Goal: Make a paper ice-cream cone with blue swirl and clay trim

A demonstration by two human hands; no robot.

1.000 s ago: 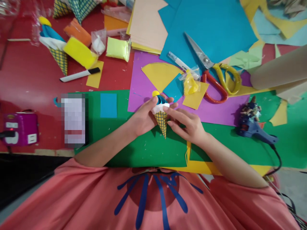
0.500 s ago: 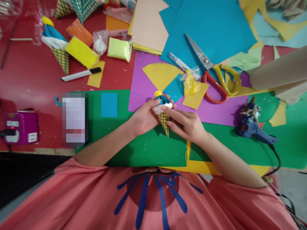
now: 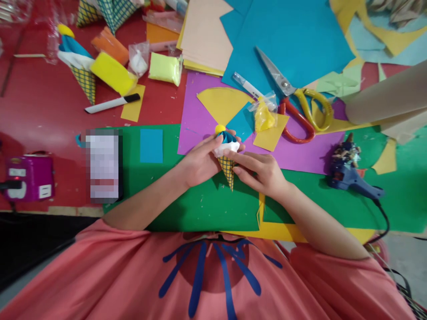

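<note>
A paper ice cream cone (image 3: 227, 169) with a yellow-and-dark grid pattern points down, topped with white clay (image 3: 229, 147), a blue swirl and a small yellow ball (image 3: 219, 129). My left hand (image 3: 200, 162) is closed around its upper part, thumb by the blue swirl. The index finger of my right hand (image 3: 262, 173) lies stretched on the white clay's lower edge. My right thumb is apart from that finger, beside the cone's lower right side; the other fingers are curled.
Scissors (image 3: 287, 91), a bag of yellow clay (image 3: 264, 118) and a yellow paper sector (image 3: 222, 102) lie beyond my hands. A glue gun (image 3: 353, 173) rests at right, a phone (image 3: 104, 164) at left. Another ice cream cone (image 3: 83, 80) and a marker (image 3: 111, 103) are far left.
My right index fingertip has shifted slightly down along the white clay's edge. The left hand still holds the cone in nearly the same place.
</note>
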